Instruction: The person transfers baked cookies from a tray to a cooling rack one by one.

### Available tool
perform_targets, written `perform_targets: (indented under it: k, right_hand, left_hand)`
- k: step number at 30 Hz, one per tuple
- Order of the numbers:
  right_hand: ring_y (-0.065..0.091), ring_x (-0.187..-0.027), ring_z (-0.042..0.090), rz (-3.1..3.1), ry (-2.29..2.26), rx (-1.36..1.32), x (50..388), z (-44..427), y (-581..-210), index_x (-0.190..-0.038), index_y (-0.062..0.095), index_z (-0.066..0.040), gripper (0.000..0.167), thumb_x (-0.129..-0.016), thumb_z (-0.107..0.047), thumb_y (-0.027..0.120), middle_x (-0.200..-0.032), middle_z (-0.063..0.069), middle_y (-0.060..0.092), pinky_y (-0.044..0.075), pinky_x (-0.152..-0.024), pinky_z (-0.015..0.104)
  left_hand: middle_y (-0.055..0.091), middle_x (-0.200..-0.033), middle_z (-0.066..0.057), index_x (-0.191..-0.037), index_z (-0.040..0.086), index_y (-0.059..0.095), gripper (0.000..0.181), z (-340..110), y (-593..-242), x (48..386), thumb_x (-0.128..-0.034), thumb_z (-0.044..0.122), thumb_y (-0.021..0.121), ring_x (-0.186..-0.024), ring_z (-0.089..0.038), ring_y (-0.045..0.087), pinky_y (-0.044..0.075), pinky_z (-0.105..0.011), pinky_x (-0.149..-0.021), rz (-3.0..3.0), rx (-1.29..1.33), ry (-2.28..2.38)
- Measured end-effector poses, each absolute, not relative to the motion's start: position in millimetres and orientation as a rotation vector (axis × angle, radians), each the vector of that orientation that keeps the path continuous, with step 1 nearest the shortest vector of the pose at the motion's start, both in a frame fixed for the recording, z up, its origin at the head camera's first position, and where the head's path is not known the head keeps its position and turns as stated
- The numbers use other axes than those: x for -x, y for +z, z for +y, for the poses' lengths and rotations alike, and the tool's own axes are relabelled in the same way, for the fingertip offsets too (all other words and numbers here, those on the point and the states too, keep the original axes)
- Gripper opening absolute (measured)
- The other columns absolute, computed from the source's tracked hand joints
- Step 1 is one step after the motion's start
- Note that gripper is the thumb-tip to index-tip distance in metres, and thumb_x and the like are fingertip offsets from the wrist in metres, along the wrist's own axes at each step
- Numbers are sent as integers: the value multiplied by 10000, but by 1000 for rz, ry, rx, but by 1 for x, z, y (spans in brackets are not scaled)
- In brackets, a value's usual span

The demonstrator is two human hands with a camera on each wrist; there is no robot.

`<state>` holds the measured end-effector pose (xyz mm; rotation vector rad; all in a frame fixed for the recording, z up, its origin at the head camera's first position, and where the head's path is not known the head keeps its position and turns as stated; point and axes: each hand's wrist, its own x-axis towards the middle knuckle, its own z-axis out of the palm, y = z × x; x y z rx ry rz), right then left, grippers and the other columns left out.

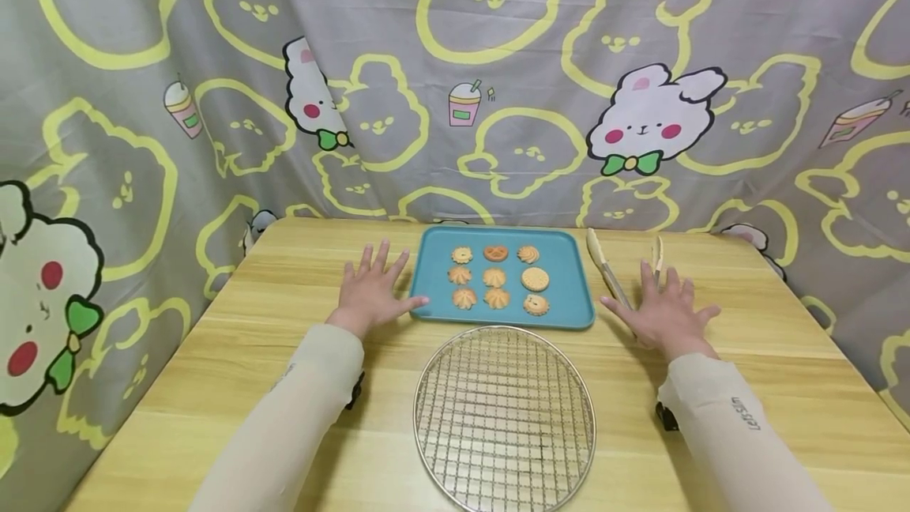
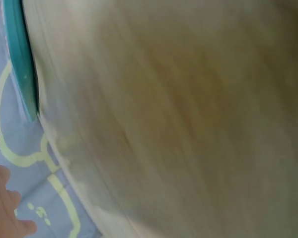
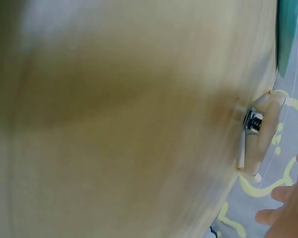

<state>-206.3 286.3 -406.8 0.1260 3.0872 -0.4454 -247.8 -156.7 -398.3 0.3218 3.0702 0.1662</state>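
My left hand [image 1: 371, 291], fingers spread and straight, is at the left side of a blue tray [image 1: 434, 306]; its thumb points toward the tray's edge. Several cookies lie on the tray in rows, among them a pretzel-shaped cookie [image 1: 495, 253] and a round cookie [image 1: 535, 279]. To the right, my right hand [image 1: 667, 316] is spread over the lower part of a pair of tongs [image 1: 611, 279], partly hiding it; both hands hold nothing. In front of the tray lies a round wire rack [image 1: 505, 417]. The right wrist view shows the tongs [image 3: 263, 134] beyond the fingers.
Everything lies on a wood-grain table [image 1: 213, 409]. A grey curtain [image 1: 398, 14] with yellow outlines and cartoon rabbits hangs behind the table and along its left side. Long pale sleeves [image 1: 284, 417] cover both forearms, which flank the rack.
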Motion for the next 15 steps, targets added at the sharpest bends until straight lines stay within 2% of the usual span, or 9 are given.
perform_targets:
  k: [8,15]
  right_hand:
    - [-18,-1258,669,3068,-505,-186,210,293,-409,-1520,-76,-68,1093,-830,-785,375,-1435,439,-21,-104,-765,863]
    - [9,-1230,693,3037,-541,-220,211,294,-405,-1503,-97,-19,1131,-825,-786,385,-1409,468,-12,-77,-760,872]
  left_hand:
    - [-46,-1587,-113,-1551,256,124,940,-157,-399,251,-825,773,423,-1423,-370,-73,25,-606,-1106,3049,-362,124]
    - [-29,-1590,-105,-1551,247,132,941,-159,-402,256,-826,774,419,-1431,-353,-42,51,-583,-1118,3039,-396,84]
